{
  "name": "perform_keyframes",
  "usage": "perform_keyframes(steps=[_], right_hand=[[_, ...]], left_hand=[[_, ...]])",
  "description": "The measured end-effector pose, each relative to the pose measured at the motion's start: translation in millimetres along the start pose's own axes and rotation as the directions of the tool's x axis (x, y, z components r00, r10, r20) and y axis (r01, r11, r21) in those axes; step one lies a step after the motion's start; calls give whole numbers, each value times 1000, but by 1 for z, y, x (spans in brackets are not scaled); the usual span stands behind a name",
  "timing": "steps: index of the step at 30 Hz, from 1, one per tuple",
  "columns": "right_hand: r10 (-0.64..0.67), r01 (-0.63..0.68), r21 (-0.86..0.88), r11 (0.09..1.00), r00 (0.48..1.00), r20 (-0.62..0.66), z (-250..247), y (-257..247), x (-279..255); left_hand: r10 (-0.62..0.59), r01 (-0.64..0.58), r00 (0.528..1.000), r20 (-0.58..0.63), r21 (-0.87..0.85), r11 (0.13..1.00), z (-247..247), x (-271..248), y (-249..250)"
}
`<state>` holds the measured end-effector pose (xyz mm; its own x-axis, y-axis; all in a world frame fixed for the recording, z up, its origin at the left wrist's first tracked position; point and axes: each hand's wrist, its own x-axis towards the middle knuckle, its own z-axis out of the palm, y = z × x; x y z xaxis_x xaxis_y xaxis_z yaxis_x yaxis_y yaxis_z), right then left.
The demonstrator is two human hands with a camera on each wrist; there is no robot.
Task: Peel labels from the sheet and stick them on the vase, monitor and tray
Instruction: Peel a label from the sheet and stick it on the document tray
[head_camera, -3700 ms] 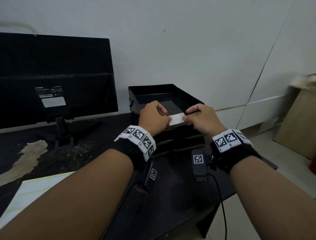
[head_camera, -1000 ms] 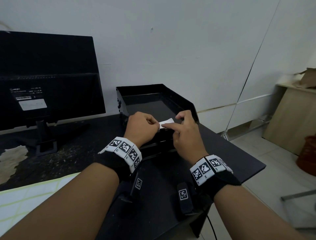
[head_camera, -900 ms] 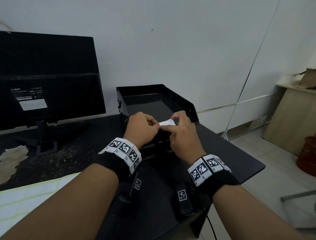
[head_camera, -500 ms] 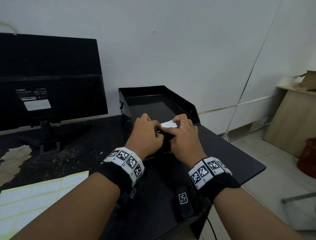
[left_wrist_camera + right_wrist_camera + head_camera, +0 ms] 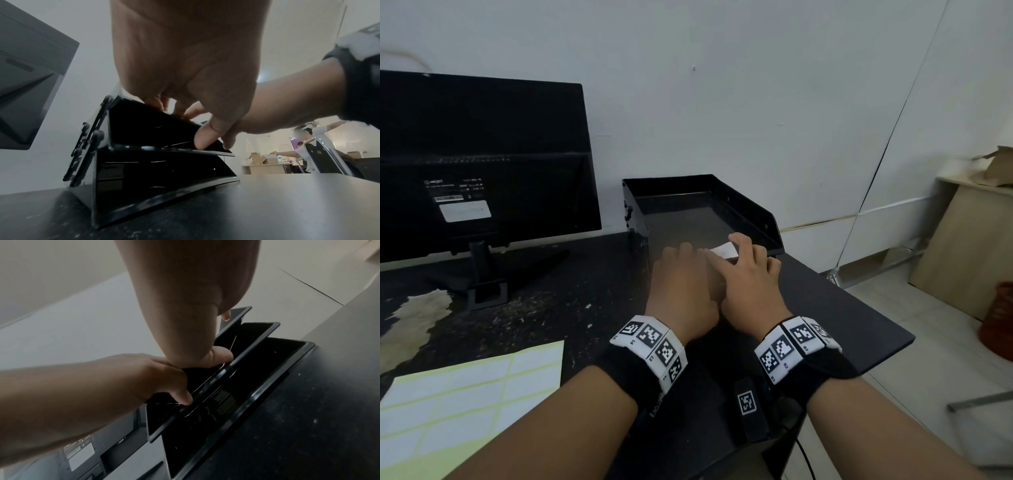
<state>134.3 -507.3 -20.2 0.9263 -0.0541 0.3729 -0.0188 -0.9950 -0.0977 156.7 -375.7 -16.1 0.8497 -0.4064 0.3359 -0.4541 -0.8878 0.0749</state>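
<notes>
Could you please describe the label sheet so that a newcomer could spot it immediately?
Start at the black monitor standing on the dark desk. The label sheet lies flat at the desk's near left corner, the only pale yellow thing there, gridded with white rectangular labels.

Head view looks down from above; both wrist views look up close, low, sharing the tray (image 5: 751,209).
</notes>
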Motion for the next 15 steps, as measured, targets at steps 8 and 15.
perform_keyframes(steps=[8,15], right_hand=[[-4,14,-100,995,995,95,-4,5,8],[26,-10,-134,991,993,116,-3,6,7]], left_hand=[[-12,-1,999,42,310,951,-1,0,18],[1,-32,997,78,404,914,-2,3,21]])
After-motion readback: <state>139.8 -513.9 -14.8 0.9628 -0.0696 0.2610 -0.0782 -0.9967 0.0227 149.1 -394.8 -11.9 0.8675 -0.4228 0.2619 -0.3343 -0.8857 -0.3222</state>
